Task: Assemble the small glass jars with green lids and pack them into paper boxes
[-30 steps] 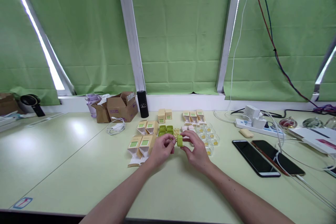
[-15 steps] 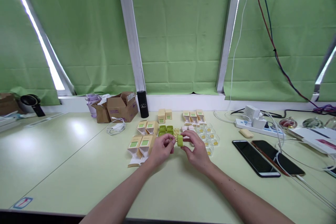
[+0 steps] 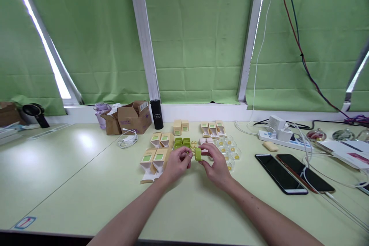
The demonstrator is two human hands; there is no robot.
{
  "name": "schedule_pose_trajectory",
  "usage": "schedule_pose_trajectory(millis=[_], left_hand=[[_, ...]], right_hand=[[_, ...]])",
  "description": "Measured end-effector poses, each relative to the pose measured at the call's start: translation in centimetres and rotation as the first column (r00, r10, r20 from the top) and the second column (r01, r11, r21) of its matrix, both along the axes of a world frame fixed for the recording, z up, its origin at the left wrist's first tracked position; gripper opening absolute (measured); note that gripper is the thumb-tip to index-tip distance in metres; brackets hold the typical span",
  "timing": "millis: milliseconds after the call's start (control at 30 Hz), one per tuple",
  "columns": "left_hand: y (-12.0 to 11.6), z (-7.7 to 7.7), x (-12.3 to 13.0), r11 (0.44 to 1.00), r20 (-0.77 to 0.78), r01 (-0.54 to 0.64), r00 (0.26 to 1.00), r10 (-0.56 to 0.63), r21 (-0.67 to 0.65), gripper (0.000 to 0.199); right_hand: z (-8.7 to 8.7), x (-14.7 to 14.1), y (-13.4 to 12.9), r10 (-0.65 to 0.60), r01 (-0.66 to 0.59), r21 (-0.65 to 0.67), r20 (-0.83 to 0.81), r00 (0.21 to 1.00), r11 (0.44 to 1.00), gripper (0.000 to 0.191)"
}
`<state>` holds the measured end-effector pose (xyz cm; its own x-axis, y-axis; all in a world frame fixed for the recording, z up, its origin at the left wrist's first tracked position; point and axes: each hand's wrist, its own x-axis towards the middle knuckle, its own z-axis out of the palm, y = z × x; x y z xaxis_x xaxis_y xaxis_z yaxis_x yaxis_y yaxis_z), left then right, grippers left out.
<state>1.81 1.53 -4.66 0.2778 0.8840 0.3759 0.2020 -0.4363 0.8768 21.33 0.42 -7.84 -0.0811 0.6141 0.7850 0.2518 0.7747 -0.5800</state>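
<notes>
A small green square piece (image 3: 198, 154) is held upright between the thumb and fingers of my right hand (image 3: 215, 164). Close to its left side, the fingers of my left hand (image 3: 178, 164) are pinched together; what they hold is too small to make out. Behind my hands lie several green square pieces (image 3: 182, 142) and small yellow pieces (image 3: 193, 145). Clear cups with yellow centres (image 3: 230, 149) spread out behind my right hand. Left of my left hand stand opened cardboard boxes with green labels (image 3: 148, 160).
More small boxes (image 3: 181, 126) stand further back, beside a black bottle (image 3: 156, 114) and a brown carton (image 3: 134, 117). On the right are two phones (image 3: 281, 174), a power strip (image 3: 284, 140) and loose white cables. A coiled white cable (image 3: 127, 138) lies at left.
</notes>
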Motion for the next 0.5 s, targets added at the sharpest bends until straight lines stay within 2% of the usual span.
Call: schedule_pose_trajectory(millis=[500], left_hand=[[0.25,-0.28,-0.05,1.0,0.017,0.003,1.0,-0.003,-0.001,0.032]], right_hand=[[0.11,0.11,-0.02,0.001,-0.001,-0.008,-0.006,1.0,1.0,0.049]])
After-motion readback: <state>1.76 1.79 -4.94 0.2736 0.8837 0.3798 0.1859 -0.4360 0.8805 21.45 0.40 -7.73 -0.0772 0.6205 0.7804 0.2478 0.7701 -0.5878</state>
